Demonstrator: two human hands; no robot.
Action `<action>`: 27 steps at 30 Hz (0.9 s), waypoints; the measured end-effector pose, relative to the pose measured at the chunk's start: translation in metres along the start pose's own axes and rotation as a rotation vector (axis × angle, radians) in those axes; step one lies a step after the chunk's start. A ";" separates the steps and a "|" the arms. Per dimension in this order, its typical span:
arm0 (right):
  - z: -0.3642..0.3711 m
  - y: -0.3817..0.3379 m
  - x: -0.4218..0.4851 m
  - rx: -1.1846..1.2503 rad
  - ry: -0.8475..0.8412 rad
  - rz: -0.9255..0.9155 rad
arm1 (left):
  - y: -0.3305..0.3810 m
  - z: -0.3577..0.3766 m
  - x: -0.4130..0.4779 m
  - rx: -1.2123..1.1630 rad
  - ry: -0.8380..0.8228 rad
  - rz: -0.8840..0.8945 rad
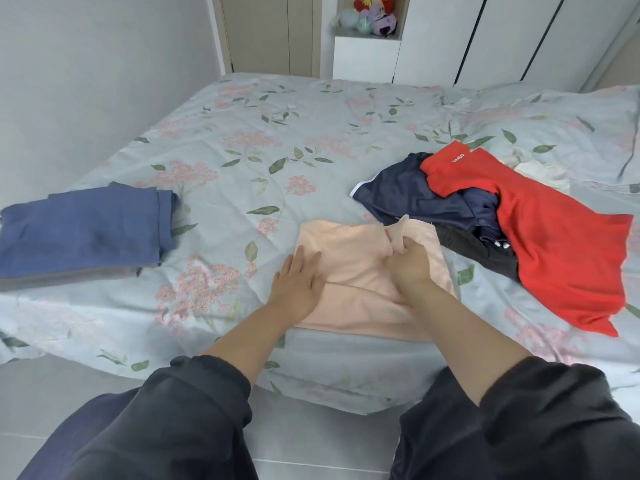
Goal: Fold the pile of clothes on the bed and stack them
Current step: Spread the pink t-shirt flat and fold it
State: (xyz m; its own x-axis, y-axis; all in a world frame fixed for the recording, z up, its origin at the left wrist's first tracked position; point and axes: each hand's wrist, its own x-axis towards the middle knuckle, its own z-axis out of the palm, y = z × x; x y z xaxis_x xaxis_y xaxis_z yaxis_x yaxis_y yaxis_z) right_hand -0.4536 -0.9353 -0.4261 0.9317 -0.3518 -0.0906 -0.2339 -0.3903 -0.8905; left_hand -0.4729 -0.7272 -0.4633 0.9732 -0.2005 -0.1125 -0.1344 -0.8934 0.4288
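Observation:
A peach garment (349,258) lies partly folded at the near edge of the bed (263,140). My left hand (298,282) presses flat on its left side, fingers straight. My right hand (410,261) grips a bunched fold of the peach cloth near its top right. To the right sits an unfolded pile: a red shirt (554,237) draped over navy shorts (415,199) and a dark garment (481,251). On the left rests a folded stack with a blue garment (83,230) on top of a grey one.
The floral sheet covers the whole bed, with a pillow (561,123) at the far right and a pale small cloth (540,168) beside the red shirt. Wardrobe doors and a shelf of plush toys (374,13) stand behind. Tiled floor lies below the bed edge.

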 end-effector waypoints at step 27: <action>-0.074 0.033 0.012 0.218 -0.151 0.487 | 0.037 -0.024 0.009 -1.113 -0.224 -0.522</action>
State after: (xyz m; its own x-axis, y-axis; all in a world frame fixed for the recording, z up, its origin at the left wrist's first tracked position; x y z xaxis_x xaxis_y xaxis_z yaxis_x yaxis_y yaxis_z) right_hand -0.4711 -1.0155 -0.4235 0.7634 -0.3151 -0.5639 -0.5999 -0.0223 -0.7997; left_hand -0.4647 -0.7520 -0.4271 0.7948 -0.0865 -0.6007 0.5951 -0.0836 0.7993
